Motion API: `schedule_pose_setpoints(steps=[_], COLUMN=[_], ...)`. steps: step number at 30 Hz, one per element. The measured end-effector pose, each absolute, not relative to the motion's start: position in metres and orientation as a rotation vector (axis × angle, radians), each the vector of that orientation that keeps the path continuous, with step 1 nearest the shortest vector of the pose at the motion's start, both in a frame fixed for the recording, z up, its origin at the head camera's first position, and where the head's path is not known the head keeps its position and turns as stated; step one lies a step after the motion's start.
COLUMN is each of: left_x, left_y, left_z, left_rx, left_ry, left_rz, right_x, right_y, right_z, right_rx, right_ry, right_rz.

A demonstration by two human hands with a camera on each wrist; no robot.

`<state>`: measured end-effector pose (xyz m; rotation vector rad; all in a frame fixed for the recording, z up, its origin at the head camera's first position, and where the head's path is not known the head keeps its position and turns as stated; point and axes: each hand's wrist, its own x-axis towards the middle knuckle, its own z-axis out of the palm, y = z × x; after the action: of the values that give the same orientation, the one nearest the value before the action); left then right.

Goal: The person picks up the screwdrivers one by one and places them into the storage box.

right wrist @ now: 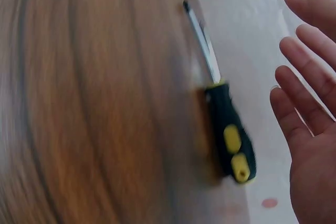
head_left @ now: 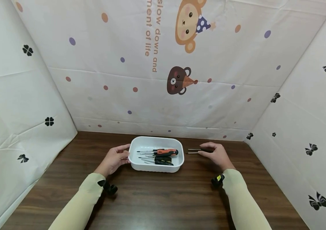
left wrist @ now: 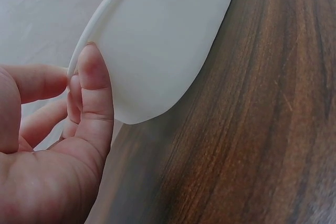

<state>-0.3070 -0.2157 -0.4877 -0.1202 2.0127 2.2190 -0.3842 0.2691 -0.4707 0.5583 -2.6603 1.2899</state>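
A white plastic basin [head_left: 157, 170] stands on the table with several screwdrivers [head_left: 163, 158] lying in it, one with an orange-and-black handle. At its left end my left hand [head_left: 116, 158] pinches the rim; the left wrist view shows thumb and fingers at the edge of the basin wall [left wrist: 157, 40]. To the right of the basin, my right hand [head_left: 216, 155] is over two screwdrivers, whose metal shafts [head_left: 193, 153] point left. In the right wrist view, a black-and-yellow screwdriver [right wrist: 231, 135] lies apart from my extended fingers. A second shaft shows behind it.
The dark wood table [head_left: 151, 198] meets a white printed cloth [head_left: 139, 105] at the back. More white cloth hangs along the left [head_left: 16, 108] and right [head_left: 301, 121] sides.
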Motion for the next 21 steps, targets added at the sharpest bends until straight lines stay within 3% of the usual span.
schedule_pose_setpoints(steps=[21], left_x=[-0.306], left_y=[-0.215], left_z=[-0.485], left_rx=[-0.120], left_ry=[2.015], left_rz=[2.222], right_x=[-0.398], right_y=[0.302], right_z=[-0.483], right_rx=[0.428], right_ry=[-2.761], right_rz=[1.178])
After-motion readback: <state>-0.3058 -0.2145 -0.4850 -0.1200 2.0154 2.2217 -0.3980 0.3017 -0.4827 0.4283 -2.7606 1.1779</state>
